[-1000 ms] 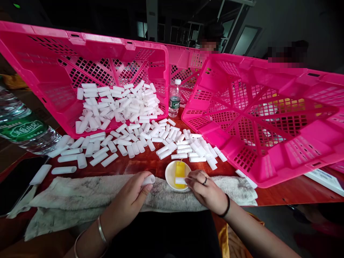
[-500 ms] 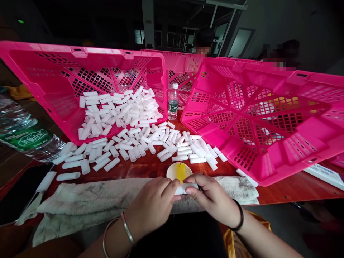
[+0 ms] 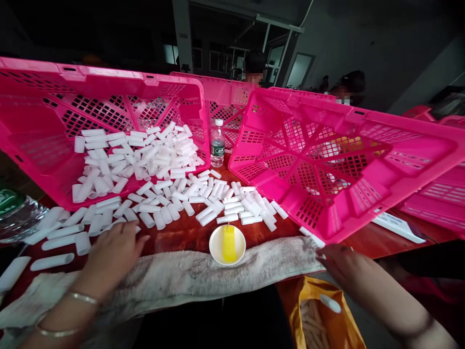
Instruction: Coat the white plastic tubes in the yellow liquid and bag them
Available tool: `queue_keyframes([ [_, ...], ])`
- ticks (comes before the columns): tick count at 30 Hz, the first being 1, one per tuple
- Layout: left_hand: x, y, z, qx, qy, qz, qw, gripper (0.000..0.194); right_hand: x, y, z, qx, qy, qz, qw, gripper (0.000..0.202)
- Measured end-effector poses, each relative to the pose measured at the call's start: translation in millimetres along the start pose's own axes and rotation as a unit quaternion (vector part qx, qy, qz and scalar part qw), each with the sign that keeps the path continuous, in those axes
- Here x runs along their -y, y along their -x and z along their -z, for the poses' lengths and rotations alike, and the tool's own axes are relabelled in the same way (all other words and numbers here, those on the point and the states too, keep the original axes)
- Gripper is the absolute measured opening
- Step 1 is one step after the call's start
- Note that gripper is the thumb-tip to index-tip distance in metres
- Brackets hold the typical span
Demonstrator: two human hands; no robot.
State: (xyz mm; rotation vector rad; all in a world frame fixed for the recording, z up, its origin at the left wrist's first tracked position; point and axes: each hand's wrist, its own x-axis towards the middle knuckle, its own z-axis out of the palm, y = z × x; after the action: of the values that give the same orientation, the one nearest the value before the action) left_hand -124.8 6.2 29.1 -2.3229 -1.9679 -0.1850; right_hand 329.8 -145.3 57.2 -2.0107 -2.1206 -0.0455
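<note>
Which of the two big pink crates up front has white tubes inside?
The left crate: white tubes lie heaped inside it, with more on the table before it. The right crate shows none.

2 btls, 1 dish, 1 sack, dozens of tubes, prob. 4+ pink crates.

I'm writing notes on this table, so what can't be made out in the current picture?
All in the head view:
Whether the left hand grips any tubes: its own back hides the palm.
Rest of the big bottle: cut off by the left edge.
Bottom of the bag: cut off by the lower edge.
</note>
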Motion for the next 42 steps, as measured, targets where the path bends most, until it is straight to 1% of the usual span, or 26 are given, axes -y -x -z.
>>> queue_keyframes([
  [2, 28, -17, -9.4, 0.036, -0.055, -0.015, 0.998, 0.031, -16, -31, -14, 0.048, 0.072, -0.092, 0.992, 0.025],
  [3, 35, -21, -11.3, 0.051, -0.065, -0.024, 0.996, 0.027, -19, -47, -23, 0.105, 0.119, -0.149, 0.976, 0.024],
  [5, 40, -22, -11.6, 0.061, -0.063, -0.041, 0.995, 0.022, -21, -70, -38, 0.163, 0.152, -0.202, 0.954, 0.024],
  [6, 38, -20, -10.9, 0.059, -0.054, -0.047, 0.996, 0.022, -21, -76, -44, 0.18, 0.157, -0.211, 0.948, 0.025],
  [9, 33, -14, -10.0, 0.045, -0.003, -0.053, 0.998, 0.024, -22, -74, -54, 0.191, 0.155, -0.199, 0.949, 0.027],
  [12, 27, -6, -12.7, 0.006, 0.084, -0.039, 0.996, 0.028, -28, -57, -50, 0.189, 0.16, -0.181, 0.952, 0.023],
  [14, 20, 2, -14.9, -0.021, 0.16, -0.018, 0.987, 0.032, -27, -46, -42, 0.156, 0.175, -0.19, 0.953, 0.026],
  [15, 14, 7, -15.4, -0.026, 0.198, -0.013, 0.98, 0.035, -23, -42, -37, 0.122, 0.174, -0.191, 0.958, 0.029],
  [16, 5, 12, -15.4, -0.026, 0.231, -0.016, 0.972, 0.036, -16, -39, -33, 0.08, 0.152, -0.173, 0.97, 0.031],
  [17, -6, 17, -14.7, -0.022, 0.26, -0.028, 0.965, 0.037, -6, -39, -31, 0.039, 0.106, -0.129, 0.985, 0.033],
  [18, -18, 21, -13.5, -0.012, 0.284, -0.049, 0.958, 0.036, 6, -40, -30, 0.009, 0.039, -0.06, 0.997, 0.034],
  [19, -32, 25, -11.9, 0.003, 0.302, -0.075, 0.95, 0.032, 20, -43, -32, -0.008, -0.039, 0.024, 0.999, 0.034],
  [20, -46, 27, -10.2, 0.024, 0.318, -0.1, 0.943, 0.027, 35, -49, -37, -0.013, -0.112, 0.109, 0.988, 0.035],
  [21, -60, 29, -8.7, 0.045, 0.331, -0.122, 0.935, 0.021, 49, -55, -44, -0.012, -0.169, 0.177, 0.97, 0.036],
  [22, -72, 30, -7.7, 0.062, 0.344, -0.142, 0.926, 0.017, 62, -63, -53, -0.016, -0.205, 0.219, 0.954, 0.038],
  [23, -83, 31, -7.5, 0.069, 0.359, -0.16, 0.917, 0.013, 72, -71, -64, -0.028, -0.225, 0.238, 0.944, 0.04],
  [24, -92, 31, -8.2, 0.066, 0.373, -0.177, 0.909, 0.012, 80, -79, -75, -0.05, -0.236, 0.242, 0.94, 0.04],
  [26, -103, 32, -12.3, 0.042, 0.395, -0.202, 0.895, 0.023, 88, -91, -95, -0.094, -0.242, 0.238, 0.936, 0.037],
  [27, -106, 32, -15.3, 0.031, 0.403, -0.208, 0.891, 0.028, 89, -95, -102, -0.108, -0.243, 0.237, 0.934, 0.033],
  [29, -107, 33, -21.2, 0.015, 0.412, -0.201, 0.889, 0.026, 88, -98, -110, -0.112, -0.25, 0.249, 0.929, 0.029],
  [33, -102, 35, -28.2, -0.011, 0.434, -0.158, 0.887, 0.016, 85, -98, -109, -0.074, -0.307, 0.264, 0.911, 0.022],
  [35, -101, 36, -29.2, -0.019, 0.451, -0.145, 0.88, 0.013, 85, -99, -106, -0.041, -0.354, 0.248, 0.901, 0.021],
  [36, -101, 36, -29.4, -0.02, 0.459, -0.141, 0.877, 0.012, 85, -100, -105, -0.029, -0.375, 0.228, 0.898, 0.023],
  [39, -101, 36, -29.2, -0.014, 0.473, -0.135, 0.87, 0.011, 86, -101, -101, -0.013, -0.382, 0.173, 0.908, 0.025],
  [40, -101, 36, -28.8, -0.011, 0.476, -0.132, 0.869, 0.011, 86, -101, -100, -0.007, -0.369, 0.177, 0.912, 0.021],
  [42, -101, 37, -27.3, -0.004, 0.479, -0.124, 0.869, 0.011, 86, -101, -96, 0.005, -0.334, 0.216, 0.918, 0.015],
])
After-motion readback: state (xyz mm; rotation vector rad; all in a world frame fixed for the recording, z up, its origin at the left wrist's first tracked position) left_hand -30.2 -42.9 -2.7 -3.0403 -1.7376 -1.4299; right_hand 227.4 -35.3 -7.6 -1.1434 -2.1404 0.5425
